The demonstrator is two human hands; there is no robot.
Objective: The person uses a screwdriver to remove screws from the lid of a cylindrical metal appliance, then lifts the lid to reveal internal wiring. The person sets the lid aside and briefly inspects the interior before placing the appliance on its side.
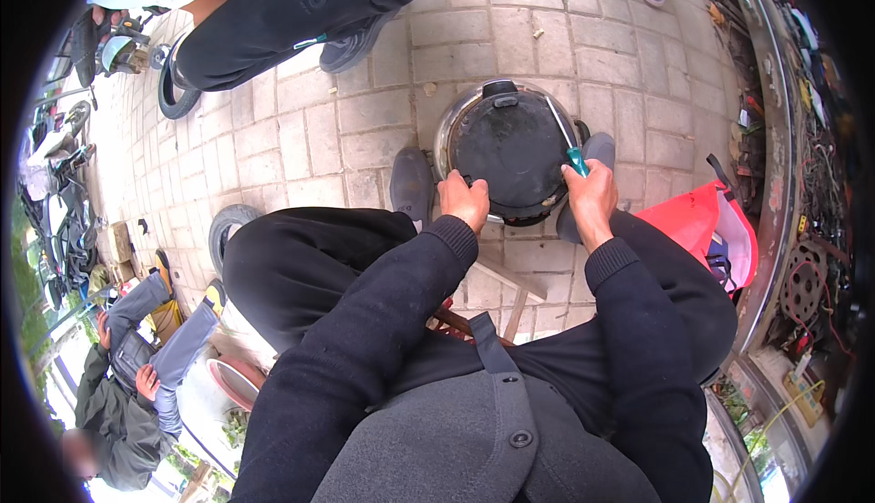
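Observation:
Between my feet on the paving sits a round cooker-like appliance [506,152] with a flat black face and a shiny metal rim. Black fittings stick out at its far edge and right side. My left hand [465,200] is closed at the near left part of the rim, fingers curled over a small black part there. In my right hand [592,198] is a screwdriver [575,159] with a green handle, held in a closed grip at the appliance's right edge. Its thin metal shaft points away from me, along the right side of the black face.
A red bag [688,220] lies by my right knee, next to a metal-edged bench or shelf [775,120] crowded with parts and wires. One person in dark trousers [283,25] is at the far left; another sits [137,366] at the left. Tyres [228,225] stand nearby.

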